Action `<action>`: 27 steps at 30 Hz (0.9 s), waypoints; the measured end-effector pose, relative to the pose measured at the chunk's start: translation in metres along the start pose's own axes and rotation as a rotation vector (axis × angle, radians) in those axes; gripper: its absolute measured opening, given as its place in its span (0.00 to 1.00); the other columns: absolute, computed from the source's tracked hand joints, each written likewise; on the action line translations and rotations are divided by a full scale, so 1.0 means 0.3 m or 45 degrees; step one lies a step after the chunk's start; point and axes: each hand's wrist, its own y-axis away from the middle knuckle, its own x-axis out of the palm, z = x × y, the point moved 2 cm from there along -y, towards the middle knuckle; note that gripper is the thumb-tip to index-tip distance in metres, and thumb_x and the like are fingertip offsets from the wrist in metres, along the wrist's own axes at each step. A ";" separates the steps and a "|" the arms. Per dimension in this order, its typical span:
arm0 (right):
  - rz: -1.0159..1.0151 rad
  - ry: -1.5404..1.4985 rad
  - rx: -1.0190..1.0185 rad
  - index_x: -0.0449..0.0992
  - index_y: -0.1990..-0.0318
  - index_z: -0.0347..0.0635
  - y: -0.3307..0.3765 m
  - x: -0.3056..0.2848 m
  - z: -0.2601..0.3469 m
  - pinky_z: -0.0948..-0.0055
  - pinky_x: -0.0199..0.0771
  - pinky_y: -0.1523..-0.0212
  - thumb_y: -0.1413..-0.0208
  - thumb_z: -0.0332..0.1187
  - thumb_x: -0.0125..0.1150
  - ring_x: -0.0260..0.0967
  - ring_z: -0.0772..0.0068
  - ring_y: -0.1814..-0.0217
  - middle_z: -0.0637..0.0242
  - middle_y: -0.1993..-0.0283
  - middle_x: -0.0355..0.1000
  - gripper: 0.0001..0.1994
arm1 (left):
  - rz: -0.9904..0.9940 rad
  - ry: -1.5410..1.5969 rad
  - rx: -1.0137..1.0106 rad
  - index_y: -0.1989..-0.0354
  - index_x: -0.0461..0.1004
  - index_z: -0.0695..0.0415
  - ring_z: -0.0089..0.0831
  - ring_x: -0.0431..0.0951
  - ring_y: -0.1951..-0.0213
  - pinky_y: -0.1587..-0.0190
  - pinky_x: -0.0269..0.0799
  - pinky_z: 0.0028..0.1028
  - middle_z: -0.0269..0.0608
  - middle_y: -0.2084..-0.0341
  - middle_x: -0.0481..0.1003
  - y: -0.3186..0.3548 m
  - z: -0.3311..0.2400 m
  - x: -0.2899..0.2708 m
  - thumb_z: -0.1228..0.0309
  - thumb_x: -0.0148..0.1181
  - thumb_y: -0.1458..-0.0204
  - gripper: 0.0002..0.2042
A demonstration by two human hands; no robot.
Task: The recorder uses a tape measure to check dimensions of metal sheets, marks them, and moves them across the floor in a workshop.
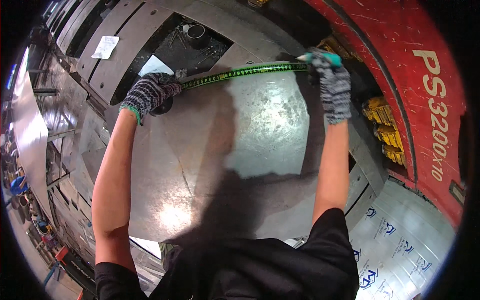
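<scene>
A green-and-black tape measure (240, 73) stretches in a slight curve along the far edge of a smooth grey metal sheet (270, 125). My left hand (150, 94), in a grey-and-black knitted glove with a green cuff, is closed on it at the left end. Beneath that hand a dark rounded thing (163, 106) shows partly; I cannot tell whether it is the tape's case. My gloved right hand (334, 90) is at the tape's other end, its fingers closed around a teal pen-like tool (327, 58) with a pale tip pointing left. Whether those fingers also touch the tape is hidden.
Beyond the sheet, a dark recess in the slotted machine bed holds a metal ring (196, 33). Papers (105, 47) lie at far left. A red machine frame (415, 75) curves along the right above yellow blocks (386, 132). Film-wrapped sheet (400, 235) is at lower right.
</scene>
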 end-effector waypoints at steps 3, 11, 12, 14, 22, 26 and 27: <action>0.231 0.176 -0.386 0.81 0.50 0.40 -0.092 0.117 -0.003 0.74 0.74 0.65 0.33 0.35 0.56 0.74 0.76 0.68 0.67 0.62 0.80 0.12 | 0.023 0.072 0.007 0.55 0.83 0.54 0.45 0.80 0.61 0.53 0.74 0.37 0.51 0.63 0.82 0.005 -0.003 -0.002 0.55 0.63 0.43 0.17; 0.286 0.964 -0.543 0.84 0.64 0.42 -0.167 0.249 -0.048 0.57 0.75 0.57 0.41 0.54 0.63 0.76 0.48 0.62 0.50 0.66 0.79 0.22 | 0.049 0.181 0.028 0.51 0.83 0.54 0.40 0.81 0.61 0.53 0.74 0.35 0.48 0.63 0.83 0.013 -0.011 -0.014 0.57 0.66 0.43 0.17; 0.307 0.971 -0.398 0.83 0.65 0.41 -0.167 0.251 -0.053 0.54 0.75 0.57 0.41 0.56 0.61 0.76 0.47 0.61 0.48 0.66 0.78 0.24 | 0.046 0.181 0.001 0.51 0.83 0.54 0.39 0.81 0.61 0.53 0.74 0.35 0.48 0.63 0.83 0.014 -0.011 -0.015 0.57 0.66 0.44 0.17; 0.283 1.026 -0.490 0.83 0.65 0.41 -0.158 0.264 -0.050 0.53 0.75 0.56 0.40 0.58 0.60 0.76 0.46 0.59 0.47 0.65 0.78 0.25 | 0.051 0.206 -0.050 0.51 0.83 0.54 0.39 0.81 0.61 0.53 0.74 0.35 0.48 0.63 0.83 0.019 -0.012 -0.014 0.56 0.66 0.44 0.17; 0.292 1.077 -0.458 0.82 0.64 0.40 -0.146 0.264 -0.060 0.53 0.76 0.52 0.40 0.59 0.59 0.77 0.45 0.57 0.46 0.64 0.79 0.27 | -0.016 0.070 0.013 0.51 0.83 0.54 0.41 0.81 0.60 0.52 0.74 0.35 0.50 0.61 0.83 0.021 -0.028 -0.015 0.58 0.64 0.43 0.17; 0.266 0.935 -0.437 0.82 0.64 0.40 -0.143 0.268 -0.056 0.54 0.76 0.53 0.41 0.59 0.59 0.77 0.45 0.57 0.46 0.64 0.79 0.27 | 0.011 0.117 0.001 0.51 0.83 0.55 0.40 0.81 0.61 0.52 0.74 0.35 0.50 0.61 0.83 0.021 -0.027 -0.013 0.58 0.66 0.44 0.17; 0.262 0.896 -0.429 0.82 0.64 0.40 -0.141 0.267 -0.054 0.54 0.76 0.53 0.41 0.59 0.60 0.77 0.45 0.58 0.47 0.64 0.79 0.27 | 0.017 0.163 -0.024 0.52 0.83 0.55 0.40 0.82 0.61 0.52 0.74 0.35 0.50 0.61 0.83 0.022 -0.026 -0.012 0.58 0.66 0.44 0.17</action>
